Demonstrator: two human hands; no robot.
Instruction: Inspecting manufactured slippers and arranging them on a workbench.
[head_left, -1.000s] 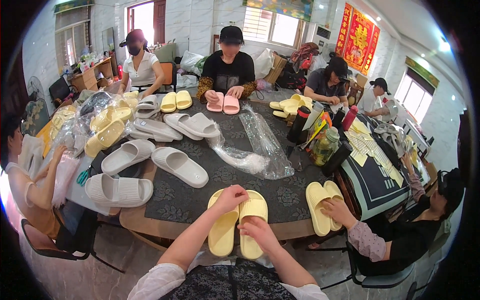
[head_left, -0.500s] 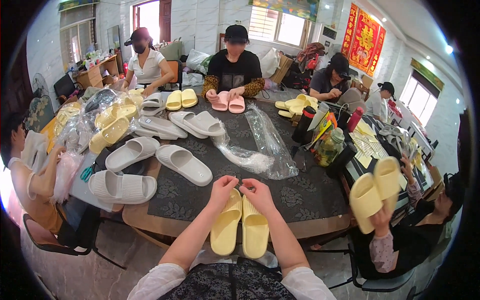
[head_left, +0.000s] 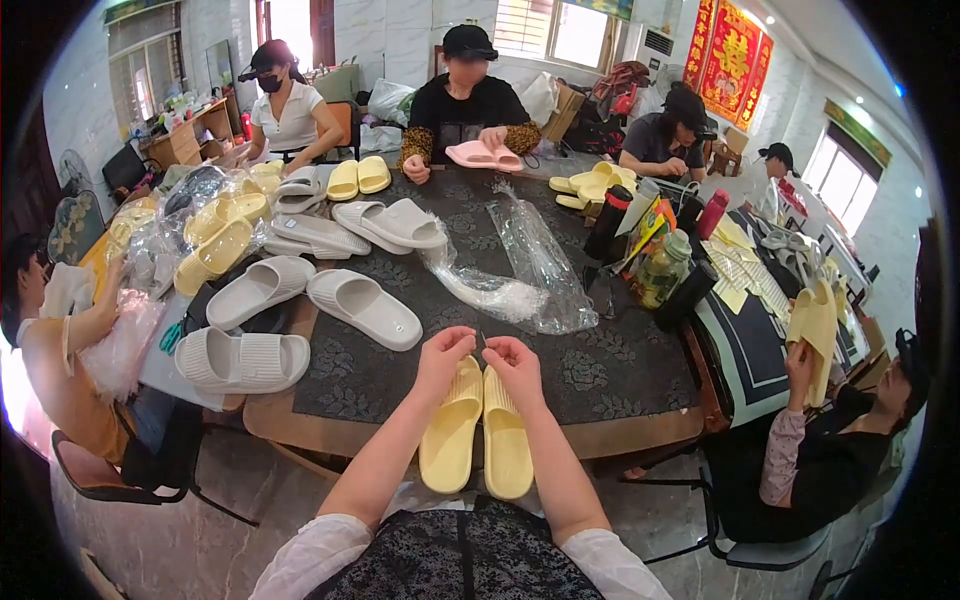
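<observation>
A pair of yellow slippers stands at the near table edge in front of me, a left slipper (head_left: pixel 449 448) and a right slipper (head_left: pixel 508 452), toes pointing away. My left hand (head_left: pixel 444 360) is closed in a pinch above the left slipper's toe. Opposite it, my right hand (head_left: pixel 514 368) pinches above the other toe. A thin dark strand (head_left: pixel 482 341) shows between the fingertips; its kind is too small to tell. The hands nearly meet and hide the slippers' front ends.
Several grey slippers (head_left: pixel 365 308) lie to the left, by bagged yellow ones (head_left: pixel 215 245). Clear plastic bags (head_left: pixel 540 270) lie ahead on the dark tablecloth (head_left: pixel 590 375). Bottles (head_left: pixel 665 270) stand right. Co-workers sit around; one across holds pink slippers (head_left: pixel 485 155), one at right yellow slippers (head_left: pixel 818 330).
My hands stay close together over the slippers, fingertips slightly farther apart. The co-worker across has lifted the pink slippers off the table; the one at right has moved the yellow pair away to the right.
</observation>
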